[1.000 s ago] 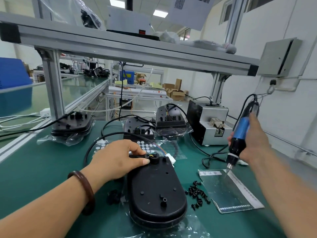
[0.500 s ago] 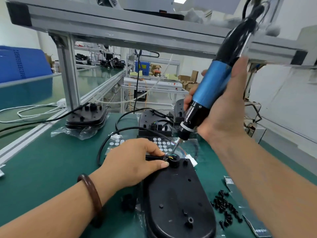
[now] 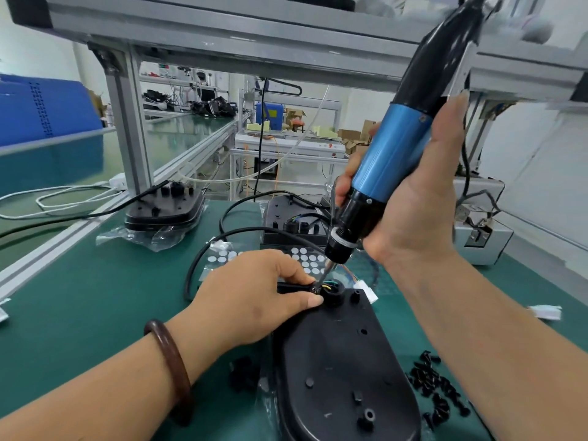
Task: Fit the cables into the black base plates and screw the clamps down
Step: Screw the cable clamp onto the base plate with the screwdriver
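Two hands fill my feed. The left hand (image 3: 254,294), a brown bracelet (image 3: 168,361) on its wrist, lies across the far end of the nearest black base plate (image 3: 337,361). Its thumb and forefinger pinch the small black clamp (image 3: 294,286) against the plate. The right hand (image 3: 413,198) has its fingers wrapped round the blue barrel of an electric screwdriver (image 3: 391,154), which leans with its top away to the right. Its bit (image 3: 324,272) comes down onto the clamp, right beside the left fingertips. I cannot tell whether a screw sits under the tip.

The plate lies flat on the green bench mat (image 3: 95,313), straight in front of me, on clear plastic wrap. The black cable (image 3: 203,249) curves out from behind the left hand, loops over the mat and runs back behind the driver. Coloured wires show at the round collar (image 3: 332,292) next to the clamp, and a white connector (image 3: 364,289) lies just past it.

A heap of loose black screws (image 3: 436,386) sits on the mat right of the plate, under my right forearm. Two more base plates (image 3: 165,208) (image 3: 292,224) with cables rest farther back, and a sheet of round white stickers (image 3: 305,259) lies between them and my hands.
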Tool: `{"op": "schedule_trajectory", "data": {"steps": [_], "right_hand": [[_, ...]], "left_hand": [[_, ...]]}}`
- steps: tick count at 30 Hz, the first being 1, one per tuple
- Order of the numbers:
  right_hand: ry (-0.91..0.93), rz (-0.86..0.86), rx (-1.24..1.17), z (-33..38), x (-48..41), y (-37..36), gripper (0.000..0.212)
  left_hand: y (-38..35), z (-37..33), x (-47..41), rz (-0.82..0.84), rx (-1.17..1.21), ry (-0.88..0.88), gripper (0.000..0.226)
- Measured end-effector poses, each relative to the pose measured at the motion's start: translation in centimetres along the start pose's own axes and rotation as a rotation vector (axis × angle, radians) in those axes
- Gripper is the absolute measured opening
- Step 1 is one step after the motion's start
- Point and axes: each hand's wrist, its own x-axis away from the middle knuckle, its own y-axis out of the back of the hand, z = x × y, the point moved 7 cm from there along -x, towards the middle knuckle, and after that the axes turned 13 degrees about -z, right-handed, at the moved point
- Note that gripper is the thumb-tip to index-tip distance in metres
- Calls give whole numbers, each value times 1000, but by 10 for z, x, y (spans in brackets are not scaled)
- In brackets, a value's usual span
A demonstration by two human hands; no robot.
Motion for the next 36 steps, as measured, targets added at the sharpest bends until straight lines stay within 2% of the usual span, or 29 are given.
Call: {"op": "schedule_trajectory", "data": {"steps": [9,19,36], "right_hand": [[-14,91,-21,-1,5,-10,59],[-43,425,-38,-5,13,-47,72],[-76,421,-104,-5,12,-47,70]], "left_hand": [[-1,-1,1,-2,-17,8,16],[1,-2,3,-26,-23,-6,15],[2,-1,2,-24,-52,17,17]]}}
